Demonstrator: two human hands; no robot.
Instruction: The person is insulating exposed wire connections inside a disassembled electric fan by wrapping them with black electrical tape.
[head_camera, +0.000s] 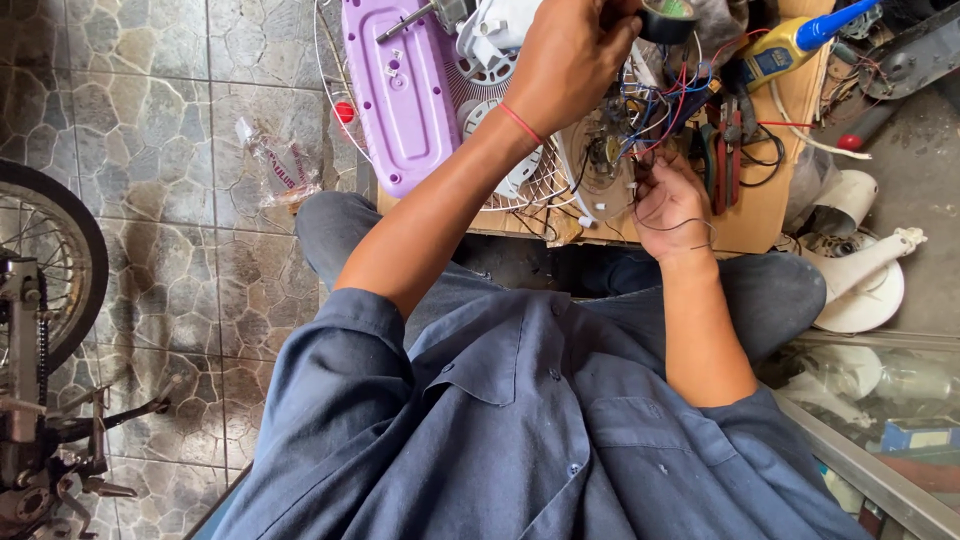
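The fingers of the right hand (672, 205) are pinching into a tangle of thin wires (668, 105), closed narrow around a strand or two right at the near edge of the bundle. The wires are red, blue and black, and they're spilling out of a white fan motor housing (600, 165) lying just left of that hand. The left hand (572, 58) is reaching farther away, above the wires, with its fingers curled around a roll of black tape (668, 18); the grip is mostly hidden by the back of the hand, so I can't tell how tight it is. A red thread is sitting on that wrist.

Moving outward, a purple fan base (400, 90) is lying on the left, with a white wire grille (520, 185) poking out under it. On the right of the wires there are red-handled pliers (722, 150), and farther off a yellow tool with a blue tip (795, 42). All of it is sitting on a small wooden counter (765, 205) that's pretty cluttered.

The person is sitting close in a blue-grey shirt (520, 430), knees tucked under the near edge. The floor (140, 140) on the left is stone-pattern tile, with a crumpled plastic wrapper (280, 165) lying on it and a motorbike wheel (45, 260) at the left edge. On the right, a white fan stand (860, 275) is resting on the ground, and a glass cabinet (880, 400) is in the near right corner.
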